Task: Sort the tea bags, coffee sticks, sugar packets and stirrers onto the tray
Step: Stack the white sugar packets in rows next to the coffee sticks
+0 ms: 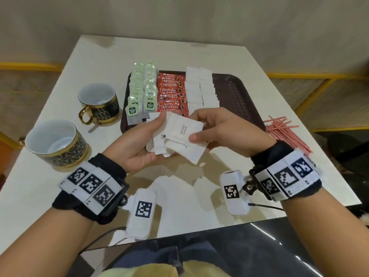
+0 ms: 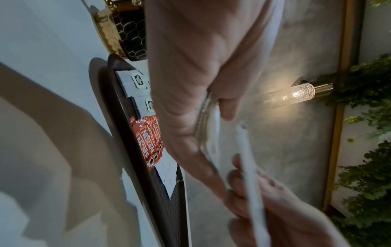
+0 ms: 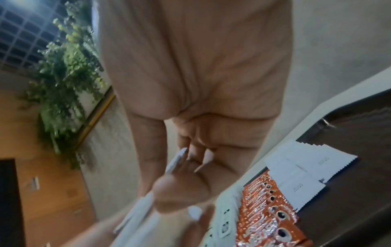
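My left hand (image 1: 143, 140) holds a fanned stack of white sugar packets (image 1: 159, 144) above the table, thumb on top. My right hand (image 1: 215, 132) pinches the top sugar packet (image 1: 185, 130), printed "white sugar", between thumb and fingers. Behind them lies the dark brown tray (image 1: 235, 96) with rows of green-tagged tea bags (image 1: 143, 90), red Nescafe coffee sticks (image 1: 171, 90) and white sugar packets (image 1: 199, 86). A loose pile of red stirrers (image 1: 283, 130) lies on the table right of the tray. In the left wrist view the stack (image 2: 208, 130) shows edge-on under my thumb.
Two black-and-gold cups stand on the left: one (image 1: 99, 102) beside the tray, one (image 1: 56, 142) nearer me. The tray's right part (image 1: 239, 108) holds nothing. The white table (image 1: 179, 176) ends close to my wrists; cables run off its front edge.
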### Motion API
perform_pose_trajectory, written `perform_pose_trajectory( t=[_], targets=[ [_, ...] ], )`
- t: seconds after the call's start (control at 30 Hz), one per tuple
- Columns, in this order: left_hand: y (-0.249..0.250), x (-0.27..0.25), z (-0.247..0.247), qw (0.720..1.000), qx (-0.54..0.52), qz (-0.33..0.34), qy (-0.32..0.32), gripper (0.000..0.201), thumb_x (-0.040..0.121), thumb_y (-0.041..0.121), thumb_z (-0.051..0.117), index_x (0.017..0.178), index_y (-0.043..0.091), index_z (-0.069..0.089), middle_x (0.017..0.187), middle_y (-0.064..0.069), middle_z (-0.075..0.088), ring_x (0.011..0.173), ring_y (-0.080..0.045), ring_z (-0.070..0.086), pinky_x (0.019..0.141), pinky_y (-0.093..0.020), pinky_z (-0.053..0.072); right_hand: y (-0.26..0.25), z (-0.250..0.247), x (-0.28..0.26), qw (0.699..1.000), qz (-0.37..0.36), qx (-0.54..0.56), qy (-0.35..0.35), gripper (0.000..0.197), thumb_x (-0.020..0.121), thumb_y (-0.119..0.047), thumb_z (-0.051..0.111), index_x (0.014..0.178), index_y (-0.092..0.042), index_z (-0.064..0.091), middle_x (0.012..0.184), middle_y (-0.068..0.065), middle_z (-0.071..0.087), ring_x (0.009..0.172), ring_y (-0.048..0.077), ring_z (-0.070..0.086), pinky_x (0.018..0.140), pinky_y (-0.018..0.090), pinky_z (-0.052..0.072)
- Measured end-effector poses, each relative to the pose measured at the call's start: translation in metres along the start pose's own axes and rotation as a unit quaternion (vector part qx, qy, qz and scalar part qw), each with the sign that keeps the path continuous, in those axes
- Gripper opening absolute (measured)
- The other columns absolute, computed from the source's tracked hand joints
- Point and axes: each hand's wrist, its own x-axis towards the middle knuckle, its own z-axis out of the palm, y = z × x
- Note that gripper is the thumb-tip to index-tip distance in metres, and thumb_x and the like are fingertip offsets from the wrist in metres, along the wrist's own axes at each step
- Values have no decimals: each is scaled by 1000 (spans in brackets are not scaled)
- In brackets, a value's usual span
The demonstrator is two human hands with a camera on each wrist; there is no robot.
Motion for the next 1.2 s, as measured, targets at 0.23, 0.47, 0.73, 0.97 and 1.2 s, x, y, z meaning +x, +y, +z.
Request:
perform_pose_trajectory(
  t=[0.23, 0.47, 0.73, 0.97, 1.2],
  targets=[
    [-5, 0, -2, 997, 53, 37, -43, 45, 85, -1, 57, 129, 10, 56, 120, -14, 69, 106, -31, 68, 76, -41, 61, 3, 9, 24, 989, -32, 25, 140, 12, 82, 0, 72, 90, -1, 63, 79, 26, 62, 61, 21, 60, 48, 21, 49],
    [-8, 13, 8, 994, -4, 110, 14, 48, 84, -15, 56, 122, 12, 61, 118, -12, 70, 104, -31, 69, 70, -40, 62, -5, -36, 24, 950, -88, 88, 285, 14, 87, -5, 69, 99, -3, 63, 86, 9, 73, 73, 17, 68, 62, 28, 54],
    [-8, 31, 24, 988, 39, 145, 25, 39, 83, -11, 60, 111, 16, 66, 110, -7, 74, 97, -23, 72, 63, -30, 60, 4, -59, 15, 995, -29, -22, 97, 13, 88, -1, 64, 93, 10, 65, 93, 12, 74, 85, 19, 72, 72, 30, 56],
    [-13, 39, 24, 980, 58, 177, 73, 40, 74, 0, 69, 111, 15, 67, 113, -9, 72, 102, -25, 70, 62, -29, 60, 24, -51, 12, 993, -8, -30, 114, 8, 86, -4, 69, 81, 3, 72, 87, 20, 73, 82, 37, 70, 80, 48, 57],
    [-3, 39, 16, 941, 279, 169, 93, 35, 74, 2, 79, 101, 24, 73, 102, 1, 75, 96, -18, 71, 66, -36, 59, 16, -75, 3, 982, -20, -175, 64, 5, 83, -10, 73, 79, -7, 71, 85, 1, 73, 81, 23, 69, 77, 36, 55]
  ],
)
